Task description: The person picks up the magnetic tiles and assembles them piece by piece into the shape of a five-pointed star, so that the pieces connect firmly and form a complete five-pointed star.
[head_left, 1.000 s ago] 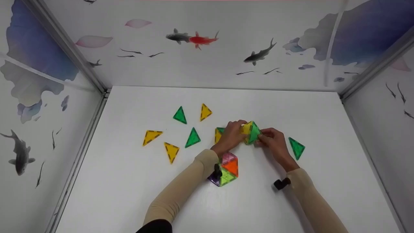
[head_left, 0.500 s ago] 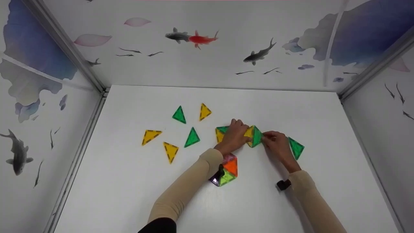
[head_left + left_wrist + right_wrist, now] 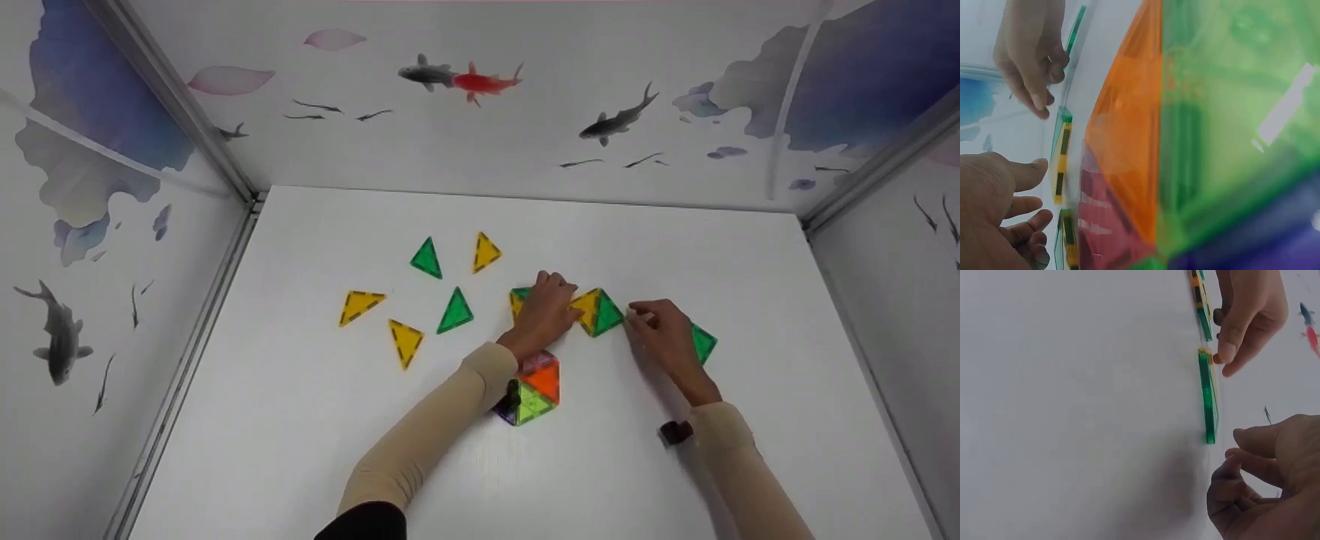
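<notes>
A yellow triangular magnetic tile and a green triangular magnetic tile lie edge to edge on the table. My left hand is at the yellow tile's left corner, thumb at its edge and fingers spread in the left wrist view. Under that hand, another green and yellow group is partly hidden. My right hand hovers just right of the green tile, fingers loosely bent with nothing between them; the right wrist view has a gap between its fingertips and the green tile.
Nearer me sits a multicoloured tile cluster, partly covered by the left sleeve. Loose yellow tiles and green tiles lie at the left. One more green tile is behind the right hand. Printed walls enclose the table.
The joined yellow and green pair, earlier tilted between both hands, now lies on the table. The right hand has drawn away to the right from the green tile.
</notes>
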A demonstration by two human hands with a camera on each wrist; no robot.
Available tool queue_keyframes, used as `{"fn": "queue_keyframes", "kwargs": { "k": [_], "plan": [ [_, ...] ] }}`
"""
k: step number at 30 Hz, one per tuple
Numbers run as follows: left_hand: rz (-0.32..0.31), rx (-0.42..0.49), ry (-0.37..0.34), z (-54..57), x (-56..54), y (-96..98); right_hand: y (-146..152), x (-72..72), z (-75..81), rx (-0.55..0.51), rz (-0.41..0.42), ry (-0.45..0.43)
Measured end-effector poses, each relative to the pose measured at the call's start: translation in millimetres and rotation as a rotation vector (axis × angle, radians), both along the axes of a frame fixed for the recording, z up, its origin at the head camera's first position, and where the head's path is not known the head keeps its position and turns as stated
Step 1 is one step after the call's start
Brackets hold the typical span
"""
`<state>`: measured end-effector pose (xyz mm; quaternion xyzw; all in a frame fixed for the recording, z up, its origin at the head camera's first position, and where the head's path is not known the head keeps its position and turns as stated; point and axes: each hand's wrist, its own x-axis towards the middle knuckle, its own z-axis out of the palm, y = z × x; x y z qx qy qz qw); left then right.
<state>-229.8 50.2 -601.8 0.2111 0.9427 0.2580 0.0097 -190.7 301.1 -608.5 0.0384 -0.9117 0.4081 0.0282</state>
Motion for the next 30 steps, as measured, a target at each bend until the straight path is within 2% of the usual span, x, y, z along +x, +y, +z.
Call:
{"fn": "queue_keyframes", "kwargs": {
  "k": [6,9,15,22,26,30],
  "plan": [
    [0.015,0.061,0.010,7.9,5.6,-29.8,33.2,9.5,2.4,0.032,0.084,0.179],
    [0.037,0.088,0.013,11.1,11.3,-46.5,49.8,13.5,4.0,0.069,0.105,0.196],
    [0.080,0.117,0.037,10.0,26.2,-83.0,80.3,23.7,6.9,0.150,0.085,0.078],
    [0.141,0.078,0.084,9.8,41.9,-129.7,103.3,31.0,5.7,0.229,0.101,-0.011],
    [0.189,0.049,0.063,8.7,51.2,-151.3,108.4,33.5,5.1,0.243,0.123,-0.066],
    [0.224,0.026,0.025,6.6,58.2,-164.4,111.3,33.4,7.3,0.242,0.131,-0.133]
  ]
}}
